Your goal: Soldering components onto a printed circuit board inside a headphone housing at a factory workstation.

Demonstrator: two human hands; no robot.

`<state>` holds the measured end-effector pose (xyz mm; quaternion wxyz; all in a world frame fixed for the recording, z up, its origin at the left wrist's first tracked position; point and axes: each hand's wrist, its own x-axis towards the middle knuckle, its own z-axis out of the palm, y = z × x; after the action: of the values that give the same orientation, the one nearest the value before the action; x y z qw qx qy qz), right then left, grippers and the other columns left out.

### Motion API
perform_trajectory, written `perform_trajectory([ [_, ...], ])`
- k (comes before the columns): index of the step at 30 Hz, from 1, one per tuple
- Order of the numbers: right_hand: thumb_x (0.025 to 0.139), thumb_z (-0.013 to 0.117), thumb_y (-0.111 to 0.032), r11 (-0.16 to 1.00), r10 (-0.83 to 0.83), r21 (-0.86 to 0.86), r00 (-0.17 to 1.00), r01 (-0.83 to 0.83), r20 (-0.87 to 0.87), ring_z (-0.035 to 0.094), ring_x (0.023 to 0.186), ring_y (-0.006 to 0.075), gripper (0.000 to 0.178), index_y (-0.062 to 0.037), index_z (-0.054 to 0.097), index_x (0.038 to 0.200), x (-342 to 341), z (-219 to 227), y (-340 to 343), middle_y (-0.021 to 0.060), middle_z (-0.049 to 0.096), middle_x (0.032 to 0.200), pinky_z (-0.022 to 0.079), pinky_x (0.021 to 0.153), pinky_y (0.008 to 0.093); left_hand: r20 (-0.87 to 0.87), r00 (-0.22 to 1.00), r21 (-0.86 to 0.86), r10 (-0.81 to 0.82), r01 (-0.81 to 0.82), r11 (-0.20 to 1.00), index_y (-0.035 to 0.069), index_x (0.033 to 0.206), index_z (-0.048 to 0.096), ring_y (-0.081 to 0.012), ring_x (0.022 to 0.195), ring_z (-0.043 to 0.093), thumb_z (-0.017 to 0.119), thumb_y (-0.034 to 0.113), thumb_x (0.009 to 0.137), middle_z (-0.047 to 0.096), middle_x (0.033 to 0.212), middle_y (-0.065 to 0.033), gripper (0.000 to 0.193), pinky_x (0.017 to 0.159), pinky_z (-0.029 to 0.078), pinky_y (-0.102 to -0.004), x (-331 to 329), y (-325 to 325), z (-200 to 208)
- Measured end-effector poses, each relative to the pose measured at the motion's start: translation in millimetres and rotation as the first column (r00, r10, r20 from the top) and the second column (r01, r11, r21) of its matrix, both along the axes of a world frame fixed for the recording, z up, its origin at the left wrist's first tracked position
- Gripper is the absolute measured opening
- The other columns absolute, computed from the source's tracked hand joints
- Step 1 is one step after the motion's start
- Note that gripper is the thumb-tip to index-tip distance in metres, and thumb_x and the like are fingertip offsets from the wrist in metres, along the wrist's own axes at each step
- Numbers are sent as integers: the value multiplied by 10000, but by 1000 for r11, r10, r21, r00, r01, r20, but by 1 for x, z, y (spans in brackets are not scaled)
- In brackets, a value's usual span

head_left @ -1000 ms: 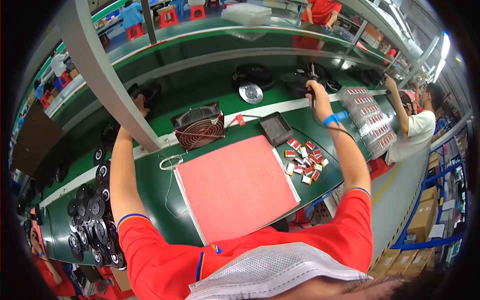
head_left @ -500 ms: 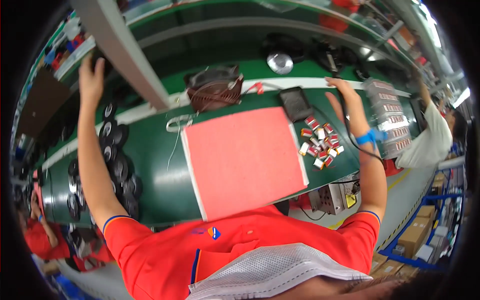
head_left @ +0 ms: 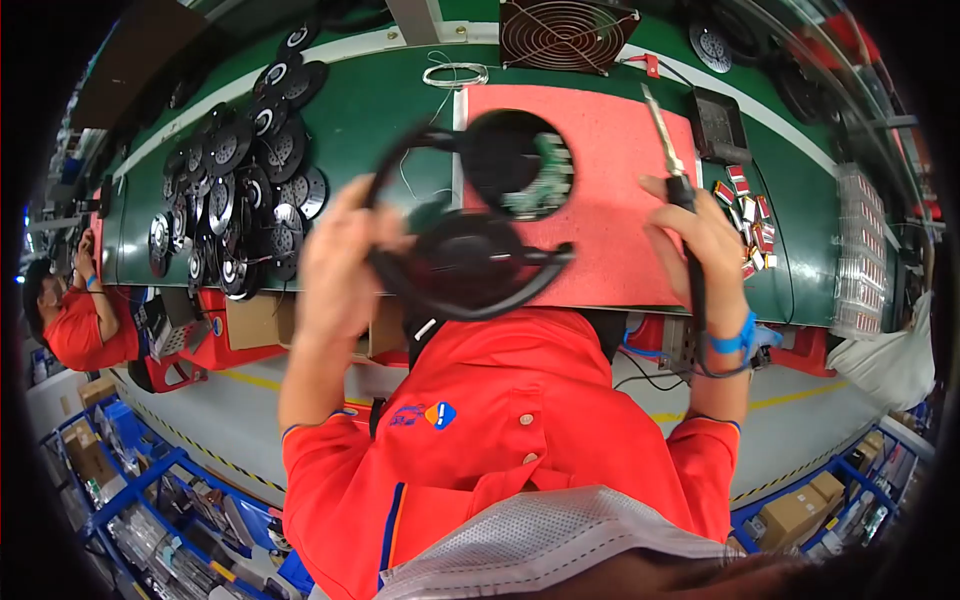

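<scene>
My left hand (head_left: 340,260), blurred by motion, grips a pair of black headphones (head_left: 470,262) by the band, in front of my chest. One round cup stands open and shows a green circuit board (head_left: 545,180) along its inner edge. The headphones hang over the left part of a pink work mat (head_left: 610,240). Over the mat's right side, my right hand (head_left: 708,240) is closed around the dark handle of a soldering iron (head_left: 664,135). Its metal tip points up and away from me, and its cord runs down along my wrist.
Black round speaker plates (head_left: 225,150) cover the bench's left. Small red-and-white battery packs (head_left: 750,220) lie right of the mat, near a black tray (head_left: 718,125). A fan (head_left: 568,35) and coiled wire (head_left: 455,74) are behind. Clear stacked trays (head_left: 862,250) stand far right.
My left hand has come back from the far left and now holds the headphones over the mat. My right hand has drawn nearer with the soldering iron. The view has tilted down and shifted left.
</scene>
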<state>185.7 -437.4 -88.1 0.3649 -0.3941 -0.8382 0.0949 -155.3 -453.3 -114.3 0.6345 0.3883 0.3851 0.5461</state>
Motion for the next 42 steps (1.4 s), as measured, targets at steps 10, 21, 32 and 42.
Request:
perform_trajectory([
  [10, 707, 688, 71, 999, -40, 19, 996, 42, -84, 617, 767, 274, 271, -42, 597, 935, -15, -31, -4, 124, 675, 997, 502, 677, 341, -799, 328, 595, 504, 313, 740, 24, 942, 631, -335, 1040, 505, 653, 10, 750, 567, 1111, -137, 193, 877, 418, -416, 22, 22, 1],
  [21, 748, 666, 83, 989, -97, -126, 984, 79, -149, 638, 997, 290, 290, -34, 573, 997, -40, -36, -8, 159, 662, 1085, 478, 869, 329, -831, 534, 524, 158, 653, 547, 50, 831, 670, -334, 1090, 495, 610, 124, 797, 565, 1105, -147, 100, 944, 399, -407, 94, 114, -19],
  [32, 743, 640, 115, 991, 5, -135, 999, -10, -42, 595, 1088, 312, 328, -27, 545, 1023, -47, -33, 22, 175, 624, 1153, 455, 917, 364, -908, 415, 314, -62, 769, 558, 40, 1155, 531, -387, 1252, 381, 755, 190, 698, 325, 1427, -185, 531, 1012, 380, -462, -4, 46, -9],
  [42, 755, 620, 122, 998, 50, -40, 991, -45, 125, 639, 884, 293, 304, -21, 555, 1016, -50, -25, 45, 173, 639, 1113, 499, 783, 339, -624, 52, 756, 779, 290, 586, 86, 931, 647, -286, 892, 577, 740, 260, 699, 617, 998, -88, 305, 761, 494, -385, -66, 64, 9],
])
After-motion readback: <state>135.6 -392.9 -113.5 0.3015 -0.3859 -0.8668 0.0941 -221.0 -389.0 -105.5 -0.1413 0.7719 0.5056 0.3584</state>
